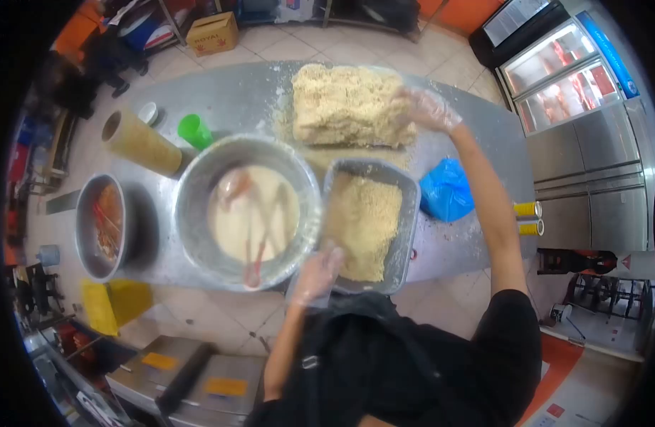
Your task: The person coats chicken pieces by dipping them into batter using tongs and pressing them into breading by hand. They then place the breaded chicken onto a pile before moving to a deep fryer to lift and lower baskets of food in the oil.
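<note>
My right hand (428, 109), in a clear plastic glove, rests at the right end of a crumb-coated pile (349, 103) at the table's far side; its fingertips are blurred against the crumbs. My left hand (319, 274), also gloved, is at the near left edge of a grey tub (411, 206) of yellowish crumbs (374, 228). Motion smears its fingers. Left of the tub stands a large metal bowl (192, 206) of pale batter (231, 224), with red-handled tongs (252, 274) in it.
A blue plastic bag (447, 191) lies right of the tub. A green cup (194, 132), a brown cylinder (142, 142) and a smaller bowl (82, 235) with reddish contents stand left on the metal table (242, 92). A person (107, 57) is at the back left.
</note>
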Tool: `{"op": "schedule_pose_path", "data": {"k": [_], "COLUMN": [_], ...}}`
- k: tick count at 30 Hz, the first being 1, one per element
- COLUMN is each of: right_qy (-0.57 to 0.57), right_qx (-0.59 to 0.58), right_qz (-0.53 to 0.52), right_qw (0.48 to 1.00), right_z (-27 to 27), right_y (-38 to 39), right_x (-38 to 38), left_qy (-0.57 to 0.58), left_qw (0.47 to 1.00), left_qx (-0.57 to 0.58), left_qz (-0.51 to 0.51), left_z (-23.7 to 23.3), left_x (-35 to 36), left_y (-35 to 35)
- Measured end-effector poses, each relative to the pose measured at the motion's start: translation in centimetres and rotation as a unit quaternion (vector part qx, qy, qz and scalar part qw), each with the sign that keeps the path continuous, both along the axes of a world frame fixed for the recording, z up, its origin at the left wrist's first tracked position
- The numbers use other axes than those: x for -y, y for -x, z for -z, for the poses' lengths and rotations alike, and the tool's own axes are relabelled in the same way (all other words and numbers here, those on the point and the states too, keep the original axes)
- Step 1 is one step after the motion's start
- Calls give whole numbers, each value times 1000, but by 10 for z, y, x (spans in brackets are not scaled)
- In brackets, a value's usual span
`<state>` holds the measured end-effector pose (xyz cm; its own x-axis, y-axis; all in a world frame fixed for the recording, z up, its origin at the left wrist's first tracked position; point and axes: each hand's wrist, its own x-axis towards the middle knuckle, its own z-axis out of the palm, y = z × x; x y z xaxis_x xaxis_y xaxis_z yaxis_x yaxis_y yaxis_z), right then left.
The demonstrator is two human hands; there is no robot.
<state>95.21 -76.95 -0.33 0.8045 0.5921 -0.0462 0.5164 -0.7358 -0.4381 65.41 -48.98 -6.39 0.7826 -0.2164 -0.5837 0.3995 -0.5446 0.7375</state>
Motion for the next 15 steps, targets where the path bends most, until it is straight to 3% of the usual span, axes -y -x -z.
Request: {"op": "schedule_pose_path", "data": {"k": [1,3,5,7,9,10,11,12,14,15], "right_qy": [6,8,83,137,259,199,133,132,263,262], "right_qx": [7,22,256,231,157,335,495,495,156,144], "right_qz": [53,100,4,73,84,120,154,153,168,164], "right_qw": [999,995,963,961,949,913,845,845,937,940], "right_z": [-7,-6,41,69,116,169,211,199,137,124], "right_y": [-22,-79,-141,-158,-149,-145,-138,-131,-114,-106], "right_x": [1,11,31,26,19,20,22,16,2,-1], "left_qy": [26,19,13,23,13,3,2,26,54,52], "left_qw": [996,999,1000,999,999,998,998,997,995,995], "left_qx": [-85,-44,-3,24,28,24,21,27,27,43], "left_qz": [23,0,-23,-34,-45,-51,-52,-64,-83,-74], "left_z": [-10,12,37,54,40,33,32,32,34,34], "left_x": [-2,0,3,4,6,6,4,2,6,8], "left_y": [-7,-1,10,15,11,11,14,17,17,18]}}
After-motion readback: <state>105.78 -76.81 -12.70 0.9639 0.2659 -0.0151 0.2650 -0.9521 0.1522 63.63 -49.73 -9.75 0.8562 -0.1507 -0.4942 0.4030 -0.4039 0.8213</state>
